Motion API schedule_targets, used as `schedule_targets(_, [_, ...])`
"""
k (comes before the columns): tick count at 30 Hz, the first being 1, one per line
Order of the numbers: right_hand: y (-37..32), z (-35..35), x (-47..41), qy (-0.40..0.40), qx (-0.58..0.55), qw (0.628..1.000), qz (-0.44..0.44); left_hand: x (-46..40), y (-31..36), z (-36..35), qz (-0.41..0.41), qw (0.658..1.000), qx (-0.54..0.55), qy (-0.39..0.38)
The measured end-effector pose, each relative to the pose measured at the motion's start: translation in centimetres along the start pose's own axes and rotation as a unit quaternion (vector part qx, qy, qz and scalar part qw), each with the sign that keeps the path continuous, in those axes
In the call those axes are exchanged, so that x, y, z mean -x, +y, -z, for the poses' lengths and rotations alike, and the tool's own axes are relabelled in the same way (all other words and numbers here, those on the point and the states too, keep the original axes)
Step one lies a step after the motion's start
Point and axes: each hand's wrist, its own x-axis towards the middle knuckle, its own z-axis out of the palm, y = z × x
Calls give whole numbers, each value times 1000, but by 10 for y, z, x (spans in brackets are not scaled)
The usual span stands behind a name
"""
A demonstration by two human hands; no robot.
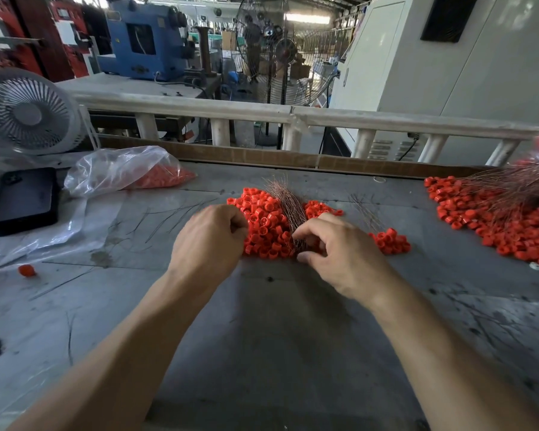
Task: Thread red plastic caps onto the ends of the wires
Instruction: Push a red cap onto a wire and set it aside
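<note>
Two bare forearms are stretched forward over a scuffed grey worktable [277,337]. The left hand [210,236] is curled into a loose fist at the left edge of a pile of red plastic caps [263,223]; whether anything is held inside it cannot be told. The right hand [339,253] is bent over the same pile, its fingertips [297,234] pinched at the lower end of a bundle of thin coppery wires [288,206] laid across the caps. A single stray cap [26,270] is seen on the table to the left. Further left, a black phone [25,200] and a clear plastic bag of caps [131,171] are placed. At the right, a second heap of caps with wires [495,213] is spread. Behind, a small white fan [28,112] and a pale railing [293,116] are visible.
</note>
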Motion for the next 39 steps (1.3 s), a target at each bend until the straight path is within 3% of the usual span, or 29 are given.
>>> schedule_targets(5, [-2,-3,-3,28,12,1000,8,-7,-10,18,37,997,-52,33])
schedule_targets(13, [2,-5,-4,54,3,998,23,-10,-15,21,62,989,-68,-115])
schedule_targets(24, [6,-6,-5,64,-6,998,2,-7,-14,8,33,990,-97,-100])
schedule_targets(32, [11,-4,-4,63,-15,996,-59,-7,-5,6,78,985,83,-132])
schedule_targets(39, [11,-1,1,25,2,991,-128,-1,6,5,131,917,302,-225])
